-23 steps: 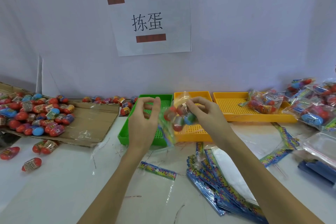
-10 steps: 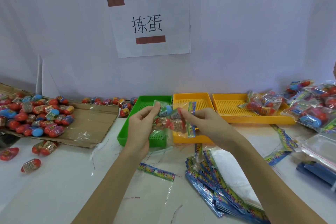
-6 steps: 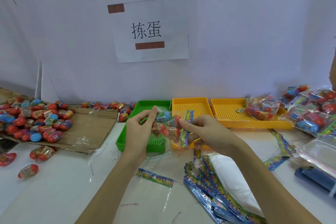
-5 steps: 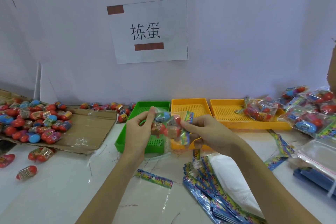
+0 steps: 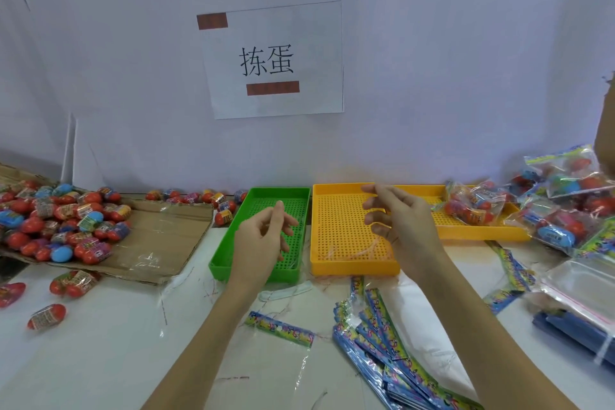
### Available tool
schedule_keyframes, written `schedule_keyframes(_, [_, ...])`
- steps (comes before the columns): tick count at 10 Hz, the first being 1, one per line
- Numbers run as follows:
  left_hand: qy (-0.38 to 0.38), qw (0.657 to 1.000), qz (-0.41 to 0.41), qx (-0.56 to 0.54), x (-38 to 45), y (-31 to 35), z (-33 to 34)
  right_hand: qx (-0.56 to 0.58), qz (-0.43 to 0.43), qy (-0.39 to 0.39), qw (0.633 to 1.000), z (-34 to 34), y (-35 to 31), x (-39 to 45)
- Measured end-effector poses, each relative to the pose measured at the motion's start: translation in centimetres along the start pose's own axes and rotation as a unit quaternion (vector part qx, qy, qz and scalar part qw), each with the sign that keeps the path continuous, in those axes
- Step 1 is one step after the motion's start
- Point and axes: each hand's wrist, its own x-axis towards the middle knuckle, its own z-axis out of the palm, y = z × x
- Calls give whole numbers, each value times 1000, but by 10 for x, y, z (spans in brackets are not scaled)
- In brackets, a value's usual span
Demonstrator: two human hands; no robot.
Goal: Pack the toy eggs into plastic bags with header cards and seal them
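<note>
Hands first: both are raised over the trays and hold nothing, the left hand above the green tray with its fingers loosely spread, the right hand above the near yellow tray with its fingers slack and parted — well apart from each other, neither touching anything. No bag lies between them, so I judge this to be the gap between one pack and the next. Loose toy eggs are heaped on a flattened cardboard sheet at the left, with a few strays on the white table in front of it and a row more along the wall; that side reads as the supply, within reach of the left hand. Finished bags of eggs rest in the far yellow tray and pile up at the right edge, where one filled bag appears to be in mid-air above the pile, though I cannot tell whether it is leaning on something. Empty bags with header cards are fanned in a stack just under the right forearm, and a single bag lies flat between the arms — placed, I would guess, so the next one can be picked up without a stretch. A printed paper sign hangs on the wall behind.
</note>
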Motion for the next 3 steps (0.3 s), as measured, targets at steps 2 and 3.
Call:
schedule_keyframes(2, [4, 880, 354, 316, -12, 0, 4, -61, 15, 5, 998, 4, 8, -2])
schedule_keyframes(3, [4, 825, 450, 342, -12, 14, 8, -78, -1, 5, 997, 6, 6, -6])
